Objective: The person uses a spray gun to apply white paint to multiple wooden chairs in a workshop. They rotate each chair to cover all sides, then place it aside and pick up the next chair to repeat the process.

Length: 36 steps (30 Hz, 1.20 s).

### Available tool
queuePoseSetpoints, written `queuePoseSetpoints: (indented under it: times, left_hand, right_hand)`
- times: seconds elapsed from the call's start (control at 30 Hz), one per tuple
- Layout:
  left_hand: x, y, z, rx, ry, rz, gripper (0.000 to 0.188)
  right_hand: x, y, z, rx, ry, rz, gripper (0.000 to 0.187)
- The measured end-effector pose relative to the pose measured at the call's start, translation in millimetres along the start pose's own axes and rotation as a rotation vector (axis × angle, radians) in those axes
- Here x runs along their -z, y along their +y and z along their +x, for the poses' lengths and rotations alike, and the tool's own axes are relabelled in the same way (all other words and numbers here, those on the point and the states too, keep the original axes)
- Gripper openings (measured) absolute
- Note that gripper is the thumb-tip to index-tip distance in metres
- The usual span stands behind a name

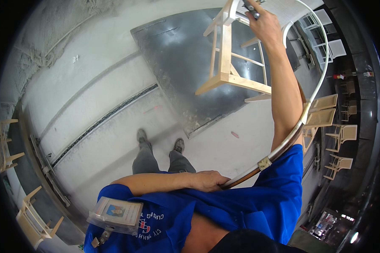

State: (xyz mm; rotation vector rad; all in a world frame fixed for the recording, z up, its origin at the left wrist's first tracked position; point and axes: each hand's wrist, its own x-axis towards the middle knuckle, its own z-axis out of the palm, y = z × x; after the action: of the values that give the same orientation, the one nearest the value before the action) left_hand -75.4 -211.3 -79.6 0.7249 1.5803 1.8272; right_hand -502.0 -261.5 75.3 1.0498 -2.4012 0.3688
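My right hand (266,28) reaches out to the upper right, fingers wrapped around a dark and metallic spray gun (252,9). Just beside it is a chair (225,55) with pale bare-wood legs and rails; its upper parts look white. The top of the chair and the gun's front are cut off by the frame edge. In front of my waist, my left hand (210,180) is closed on a hose (278,152). White and brown lines are taped together there, and the white one loops past my right arm up toward the gun.
Under the chair lies a dark metal plate (173,55) on the dusty pale floor (93,88). White chairs (335,48) stand at the far right, with bare-wood chairs (341,137) below them. More wooden chairs (31,215) line the left. A slotted groove (105,124) crosses the floor.
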Motion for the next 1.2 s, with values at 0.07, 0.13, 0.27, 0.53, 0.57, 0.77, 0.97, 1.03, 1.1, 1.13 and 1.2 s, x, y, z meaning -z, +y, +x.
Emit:
queuePoseSetpoints:
  times: [0.07, 0.13, 0.27, 0.53, 0.57, 0.77, 0.97, 1.03, 1.1, 1.13, 1.2]
  left_hand:
    - [13.2, -4.8, -20.5, -0.054, 0.016, -0.036, 0.03]
    - [26.7, -9.1, -47.5, -0.104, 0.074, -0.053, 0.028]
    - [67.1, -28.9, -104.0, 0.012, 0.128, -0.212, 0.033]
    - [118.8, -47.4, -166.3, -0.187, 0.29, -0.333, 0.022]
    - [117.5, -43.9, -166.2, -0.274, 0.298, -0.343, 0.02]
    - [96.7, -11.9, -163.4, -0.419, 0.112, -0.264, 0.023]
    - [63.0, 0.0, -180.8, -0.455, -0.084, -0.263, 0.023]
    - [57.2, -12.1, -191.5, -0.469, -0.135, -0.204, 0.022]
    - [55.6, -29.0, -203.7, -0.399, -0.149, -0.18, 0.02]
    - [55.1, -36.3, -209.2, -0.352, -0.156, -0.16, 0.02]
    - [53.2, -43.0, -221.3, -0.331, -0.139, -0.206, 0.021]
  right_hand:
    - [-39.1, -22.6, 16.5, -0.047, -0.195, -0.123, 0.041]
    - [-78.8, -41.3, 20.5, -0.098, -0.324, -0.179, 0.043]
    - [-174.2, -54.5, 26.1, -0.152, -0.52, -0.176, 0.042]
    - [-288.1, -68.1, 28.8, 0.214, -0.639, -0.256, 0.045]
    - [-273.9, -75.8, 41.2, 0.158, -0.668, -0.299, 0.037]
    - [-131.0, -154.7, 38.1, -0.012, -1.053, -0.412, 0.034]
    - [-77.7, -201.7, -41.2, -0.243, -1.235, -0.094, 0.045]
    - [-100.8, -218.0, -96.5, -0.263, -1.108, -0.066, 0.042]
    - [-121.2, -231.8, -148.3, -0.368, -1.126, -0.098, 0.037]
    - [-123.4, -236.8, -169.0, -0.395, -1.029, -0.063, 0.038]
    - [-102.2, -244.8, -199.1, -0.513, -0.916, -0.075, 0.042]
